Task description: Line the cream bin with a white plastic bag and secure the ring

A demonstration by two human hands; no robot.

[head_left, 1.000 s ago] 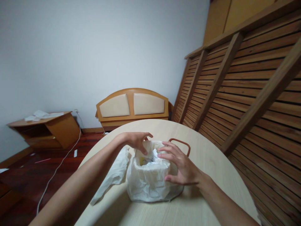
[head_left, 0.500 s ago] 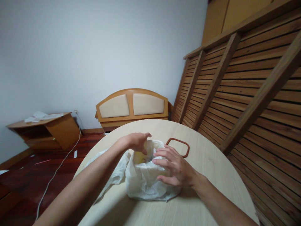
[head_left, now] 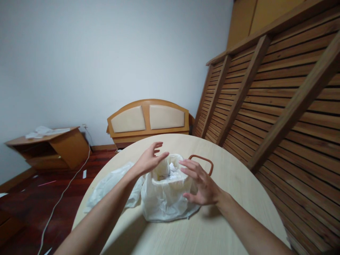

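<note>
A small bin [head_left: 166,202] stands upright on the round table, covered by a white plastic bag folded down over its rim and outside. Crumpled white paper [head_left: 173,171] shows inside it. My left hand [head_left: 151,158] hovers at the bin's far left rim, fingers apart and holding nothing. On the bin's right side, my right hand [head_left: 200,182] has its fingers spread and curved; whether the fingertips touch the bag I cannot tell. Behind that hand a brown rounded-square ring [head_left: 209,163] lies flat, partly hidden. Another white plastic bag [head_left: 114,182] lies crumpled to the left, partly behind my left forearm.
The pale round table [head_left: 225,226] fills the front. Beyond it stands a headboard [head_left: 147,120]. Wooden slatted panels [head_left: 265,106] lean at the right. A low cabinet [head_left: 66,148] with white sheets on top is at the left, and a cable [head_left: 63,193] runs along the floor.
My left hand has drawn back left and up from the bin's opening, uncovering the paper inside. My right hand has shifted slightly right, its fingers lifting from the rim.
</note>
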